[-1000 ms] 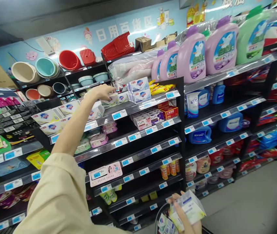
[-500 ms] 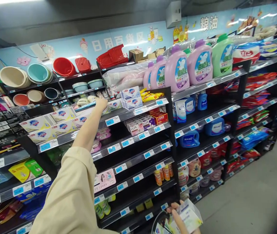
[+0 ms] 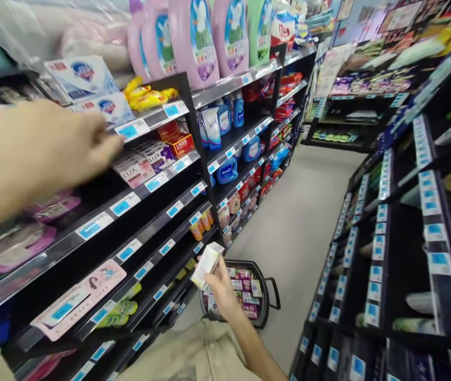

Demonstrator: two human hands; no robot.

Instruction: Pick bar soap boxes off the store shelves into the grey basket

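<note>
Shelving w/ blue price tags runs along your left; aisle floor recedes ahead, second rack on your right.

1. Left hand (image 3: 38, 153): raised close to camera, blurred, fingers reaching toward the soap shelf (image 3: 146, 123). Fingertips near the white-and-blue soap boxes (image 3: 90, 87), just below them. Cannot tell whether your grip is closed on anything; too blurred, no item clearly in it.

2. Right hand (image 3: 219, 288): low, centre of view, grip closed on a small white box (image 3: 207, 263), held tilted, one end up. Box sits above the basket, not in it.

3. Basket (image 3: 267, 312): black, on the floor beside the shelf base, handle to its right side. Packed w/ small packets, pink and white; labels too small to read.

4. Nearby stock: LUX boxes (image 3: 138, 166) one shelf down from your left hand; red box (image 3: 180, 144) beside them; yellow packets (image 3: 148, 95) next to the soap boxes; pink detergent jugs (image 3: 193, 37) on top shelf; blue bottles (image 3: 229, 114) further along.

5. Beige sleeve (image 3: 193, 354): bottom edge of view, under your right forearm.
</note>
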